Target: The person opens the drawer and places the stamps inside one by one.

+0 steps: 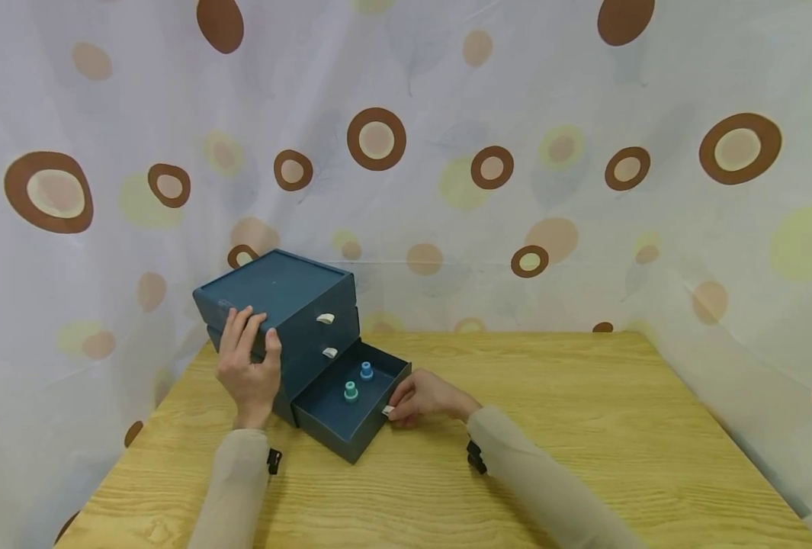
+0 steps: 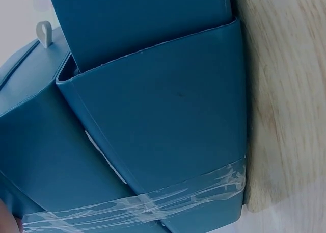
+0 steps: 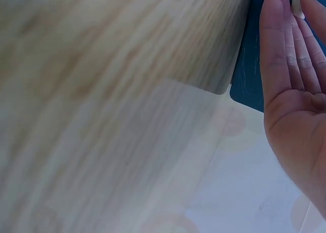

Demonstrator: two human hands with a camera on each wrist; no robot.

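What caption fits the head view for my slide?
Left hand steadies a blue three-drawer organizer while right hand pinches the open bottom drawer's tab.

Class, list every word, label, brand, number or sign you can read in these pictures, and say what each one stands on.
None: no readable text appears in any view.
The blue drawer unit has plain faces and blank white pull tabs.
The two small pegs in the open bottom drawer carry no marks.
The spotted curtain and the wooden table bear pattern and grain only.
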